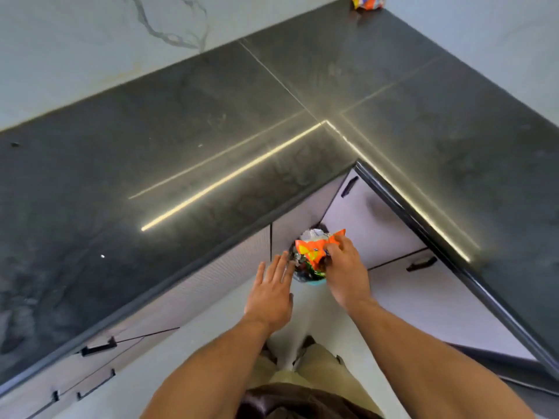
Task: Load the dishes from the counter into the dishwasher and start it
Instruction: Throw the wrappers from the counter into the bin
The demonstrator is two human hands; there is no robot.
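Head camera, looking straight down: fingers (334,247) of the right hand (346,270) curl around a crumpled orange wrapper (313,252), pinching it just above the mouth of a small bin (314,281) on the floor at lower centre of the frame. The wrapper's long axis runs from lower left to upper right, its lower end among the foil and scraps in the bin. The left hand (270,294) holds nothing; its fingers are straight and close together, tips just beside the bin's left rim. The right hand is the nearer to the drop, which appears to lie directly beneath its fingers. Pale cabinet doors (375,219) meet in a corner behind the bin, under a dark L-shaped counter (181,131) that fills the left and right of the frame. A second orange wrapper (367,1) sits on the counter at the upper right edge. No dishes show on the counter and no dishwasher can be picked out, so loading looks not yet begun.
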